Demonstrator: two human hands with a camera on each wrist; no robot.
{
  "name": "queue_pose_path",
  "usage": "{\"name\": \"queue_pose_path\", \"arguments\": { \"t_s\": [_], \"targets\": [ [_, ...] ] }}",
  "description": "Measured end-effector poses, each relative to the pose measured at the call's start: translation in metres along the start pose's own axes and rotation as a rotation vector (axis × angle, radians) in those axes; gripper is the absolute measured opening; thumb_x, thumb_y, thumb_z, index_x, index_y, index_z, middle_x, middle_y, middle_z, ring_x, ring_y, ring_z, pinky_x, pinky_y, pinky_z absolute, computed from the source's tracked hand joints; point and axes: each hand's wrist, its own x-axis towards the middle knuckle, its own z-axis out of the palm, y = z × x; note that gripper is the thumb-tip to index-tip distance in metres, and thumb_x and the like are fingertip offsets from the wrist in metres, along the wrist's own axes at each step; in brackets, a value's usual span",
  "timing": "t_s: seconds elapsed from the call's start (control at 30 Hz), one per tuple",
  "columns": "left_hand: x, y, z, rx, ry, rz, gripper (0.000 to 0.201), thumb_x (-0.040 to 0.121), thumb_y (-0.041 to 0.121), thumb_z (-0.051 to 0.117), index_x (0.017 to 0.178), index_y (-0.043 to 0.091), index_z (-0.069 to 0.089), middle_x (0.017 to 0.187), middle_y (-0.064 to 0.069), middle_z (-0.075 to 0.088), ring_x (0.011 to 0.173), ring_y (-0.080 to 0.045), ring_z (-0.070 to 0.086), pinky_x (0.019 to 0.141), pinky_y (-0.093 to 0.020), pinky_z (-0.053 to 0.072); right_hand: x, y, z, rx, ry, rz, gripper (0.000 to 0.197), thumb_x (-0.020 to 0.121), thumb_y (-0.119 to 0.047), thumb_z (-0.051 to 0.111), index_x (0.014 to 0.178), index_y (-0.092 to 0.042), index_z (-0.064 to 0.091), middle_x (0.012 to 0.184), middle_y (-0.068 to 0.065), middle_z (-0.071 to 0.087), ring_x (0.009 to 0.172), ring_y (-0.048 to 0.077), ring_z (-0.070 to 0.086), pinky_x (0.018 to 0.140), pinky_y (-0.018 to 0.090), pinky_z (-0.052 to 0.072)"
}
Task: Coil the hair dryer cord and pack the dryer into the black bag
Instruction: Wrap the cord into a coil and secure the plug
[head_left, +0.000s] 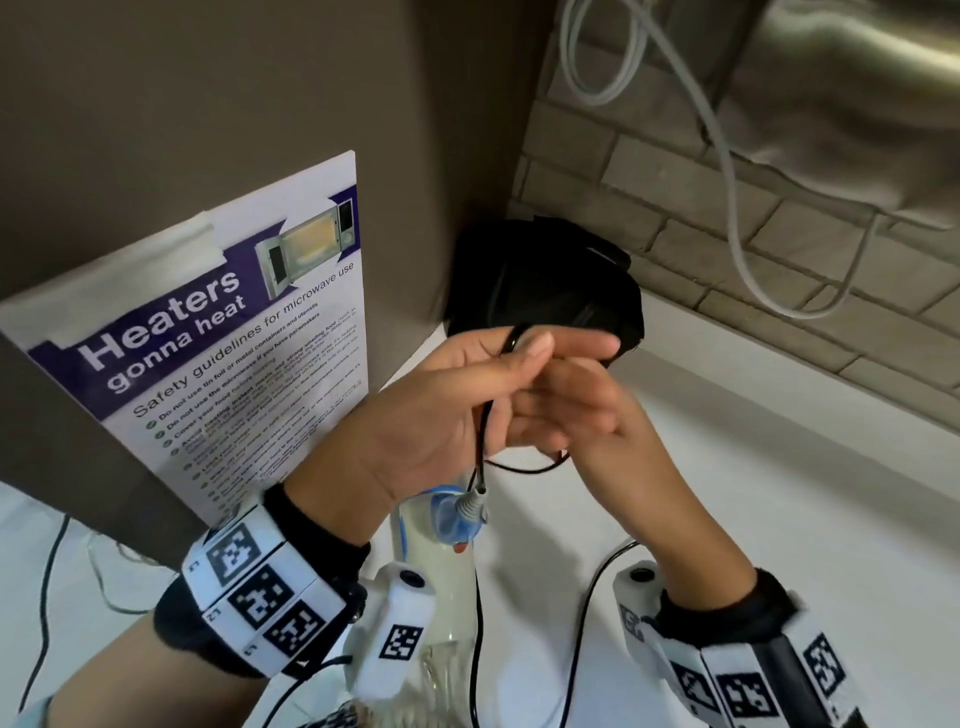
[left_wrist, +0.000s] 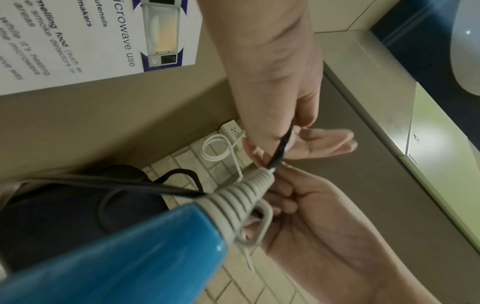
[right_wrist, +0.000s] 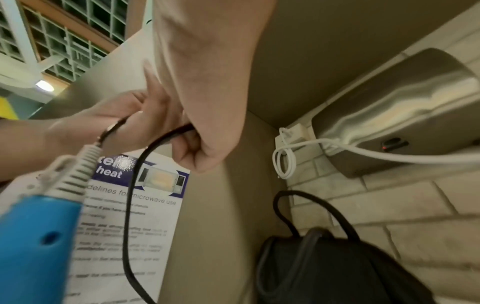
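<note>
The hair dryer (head_left: 441, 540), with a blue handle (left_wrist: 130, 257) and a grey ribbed cord sleeve (left_wrist: 241, 203), hangs by its black cord (head_left: 482, 447) above the counter. My left hand (head_left: 545, 353) pinches the cord just above the sleeve, between thumb and fingers. My right hand (head_left: 587, 415) is close behind it, fingers curled round a further stretch of cord (right_wrist: 135, 185) that loops down below. The black bag (head_left: 545, 280) sits in the corner just beyond both hands, with its strap (right_wrist: 311, 205) standing up. The dryer's head is hidden.
A microwave safety poster (head_left: 208, 364) hangs on the brown panel at left. A white cable (head_left: 727, 182) loops from a wall socket (left_wrist: 231, 128) past a steel wall appliance (head_left: 857, 104) on the tiled wall. The white counter (head_left: 779, 493) stretches to the right.
</note>
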Motion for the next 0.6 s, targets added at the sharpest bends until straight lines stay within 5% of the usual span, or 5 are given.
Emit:
{"name": "queue_pose_path", "arguments": {
  "t_s": [0.1,0.17,0.47,0.6],
  "targets": [
    [0.002,-0.006,-0.003,0.008,-0.034,0.06,0.039,0.095,0.016,0.038,0.13,0.013,0.054,0.13,-0.009,0.062,0.126,-0.022,0.055,0.106,-0.03,0.042,-0.008,0.013,0.0,0.017,0.024,0.066,0.02,0.095,-0.013,0.042,0.078,-0.016,0.052,0.054,-0.013,0.043,0.05,0.006,0.039,0.051,0.019,0.039],
    [0.005,-0.008,-0.007,0.033,-0.02,0.066,0.043,0.097,0.015,0.035,0.139,0.008,0.041,0.144,-0.014,0.048,0.137,-0.024,0.042,0.117,-0.039,0.028,-0.014,0.017,0.0,0.036,0.013,0.09,0.018,0.101,-0.016,0.04,0.09,-0.015,0.054,0.053,-0.014,0.038,0.047,0.002,0.033,0.047,0.015,0.035],
    [0.019,-0.001,-0.023,0.232,0.144,0.014,0.049,0.102,0.032,0.021,0.132,0.008,0.051,0.141,-0.005,0.053,0.135,-0.014,0.044,0.117,-0.046,0.026,-0.042,0.038,0.0,-0.296,0.044,0.092,0.024,0.099,-0.03,0.037,0.112,-0.037,0.057,0.054,-0.003,0.034,0.047,0.007,0.033,0.051,0.015,0.029],
    [0.025,0.0,-0.028,0.259,0.169,0.039,0.045,0.102,0.033,0.022,0.131,0.015,0.052,0.14,-0.002,0.055,0.134,-0.011,0.044,0.118,-0.047,0.022,-0.055,0.034,0.003,-0.366,-0.003,0.064,0.024,0.098,-0.031,0.038,0.11,-0.039,0.057,0.05,-0.015,0.045,0.048,0.004,0.042,0.052,0.011,0.03]
  ]
}}
